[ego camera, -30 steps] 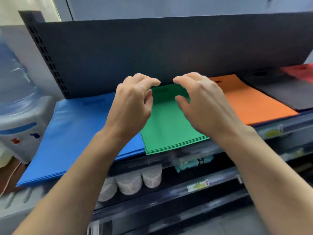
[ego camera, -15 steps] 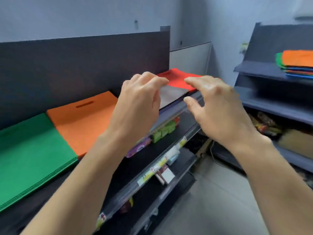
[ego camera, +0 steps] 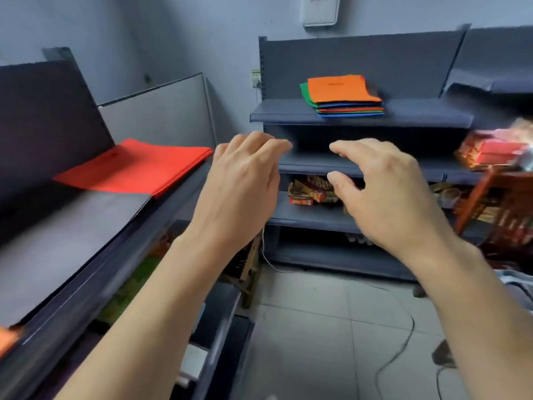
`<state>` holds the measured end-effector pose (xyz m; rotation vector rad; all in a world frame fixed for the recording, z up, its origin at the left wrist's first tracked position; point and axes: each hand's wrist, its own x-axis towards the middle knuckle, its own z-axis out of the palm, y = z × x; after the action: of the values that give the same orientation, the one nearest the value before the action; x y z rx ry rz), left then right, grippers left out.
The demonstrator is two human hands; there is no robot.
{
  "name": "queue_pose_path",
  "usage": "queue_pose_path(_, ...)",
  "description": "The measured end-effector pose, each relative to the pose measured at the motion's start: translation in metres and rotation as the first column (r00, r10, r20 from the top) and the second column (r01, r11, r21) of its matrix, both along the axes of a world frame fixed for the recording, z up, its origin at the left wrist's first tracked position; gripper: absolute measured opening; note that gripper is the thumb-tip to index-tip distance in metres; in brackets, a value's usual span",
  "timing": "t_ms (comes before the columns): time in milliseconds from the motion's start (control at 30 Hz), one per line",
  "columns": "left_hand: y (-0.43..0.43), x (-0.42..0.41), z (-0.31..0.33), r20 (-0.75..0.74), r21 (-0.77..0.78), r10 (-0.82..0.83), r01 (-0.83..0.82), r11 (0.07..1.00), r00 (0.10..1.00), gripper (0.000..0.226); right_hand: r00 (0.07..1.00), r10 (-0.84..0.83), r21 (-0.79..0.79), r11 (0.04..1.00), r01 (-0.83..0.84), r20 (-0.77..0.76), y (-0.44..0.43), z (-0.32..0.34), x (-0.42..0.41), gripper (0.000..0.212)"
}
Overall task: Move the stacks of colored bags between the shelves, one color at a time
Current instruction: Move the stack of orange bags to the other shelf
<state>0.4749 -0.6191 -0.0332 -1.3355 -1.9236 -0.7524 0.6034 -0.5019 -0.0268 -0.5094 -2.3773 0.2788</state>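
My left hand (ego camera: 242, 186) and my right hand (ego camera: 383, 192) hover side by side in mid-air, fingers loosely curved and holding nothing. On the left shelf (ego camera: 161, 215) lie a red stack of bags (ego camera: 135, 168) and, nearer me, a dark grey stack (ego camera: 66, 232); a sliver of orange bags (ego camera: 8, 339) shows at the bottom left edge. Straight ahead, a mixed pile topped by an orange bag (ego camera: 340, 89), with green, blue and red layers under it, sits on the top board of the far shelf unit (ego camera: 288, 114). Both hands are well short of that pile.
The far unit's lower boards hold snack packets (ego camera: 311, 189). Red boxes (ego camera: 493, 151) and a wooden rack (ego camera: 496, 209) crowd the right side. A thin cable (ego camera: 403, 333) trails over the tiled floor between the shelves.
My view has swung right, from the blue, green and orange stacks to the red stack and the far shelf unit. Both hands stayed raised and empty throughout.
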Motion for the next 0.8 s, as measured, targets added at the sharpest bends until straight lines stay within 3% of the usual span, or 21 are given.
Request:
queue_pose_path(533, 0.214, -0.171, 0.010, 0.079, 0.038, -0.260, 0.257, 0.966, 0.962, 0.032, 0.958, -0.279, 0.018, 0.960, 0.279, 0.058, 0.175, 0.016, -0.146, 0.036)
queue_pose_path(800, 0.305, -0.216, 0.003, 0.111, -0.023, -0.270, 0.274, 0.961, 0.957, 0.032, 0.944, -0.313, -0.004, 0.949, 0.315, 0.100, 0.267, 0.010, -0.188, 0.035)
